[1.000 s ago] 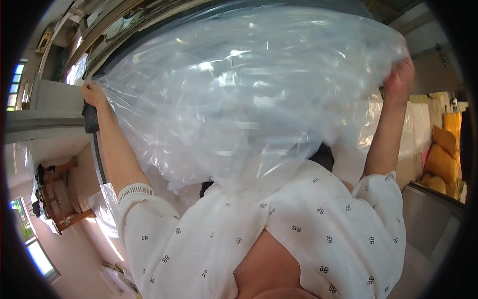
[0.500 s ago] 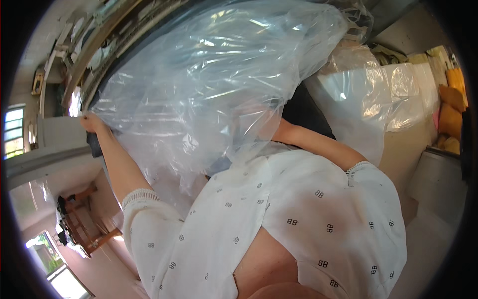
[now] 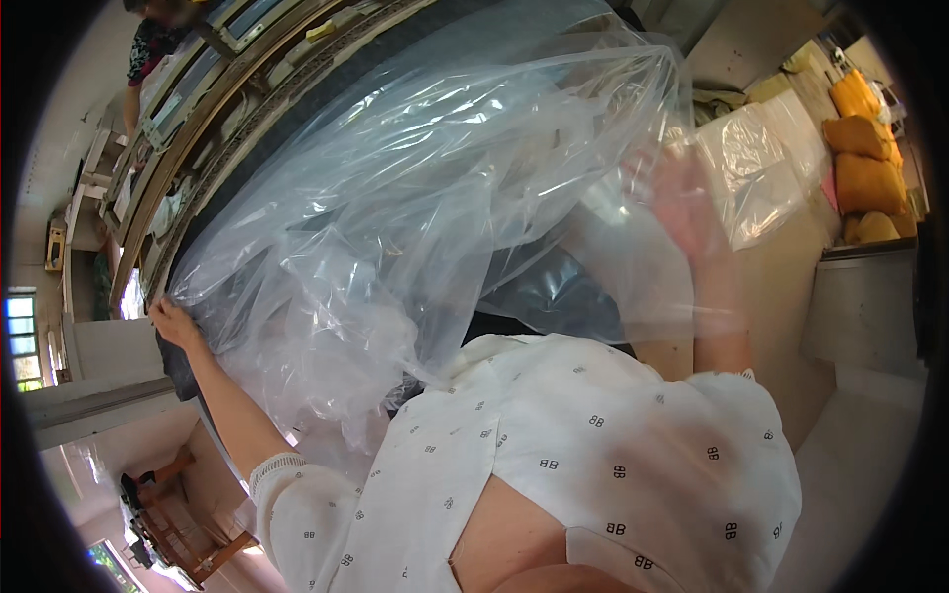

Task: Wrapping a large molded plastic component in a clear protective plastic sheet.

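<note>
A large clear plastic sheet (image 3: 395, 198) lies crumpled and billowing over a dark surface in front of me. At its left edge my left hand (image 3: 174, 322) is closed, pinching the film at the corner beside dark material (image 3: 180, 370). My right arm is stretched out to the right, and my right hand (image 3: 682, 193) shows blurred through a layer of the clear film. Its fingers are smeared, so I cannot make out their grip. Beneath the sheet, near my body, shows a smooth dark-grey area (image 3: 559, 287).
Long wooden rails (image 3: 188, 128) run along the far left side. Past them, a person (image 3: 158, 44) stands at the upper left. At the right lie a plastic-wrapped pale package (image 3: 756, 158) and orange-yellow bundles (image 3: 870, 178) above a grey cabinet (image 3: 860, 311).
My right hand has swung out to the right beneath the film, drawing it along and baring more dark surface. My left hand keeps its pinch, slightly lower in view. A person has appeared at upper left.
</note>
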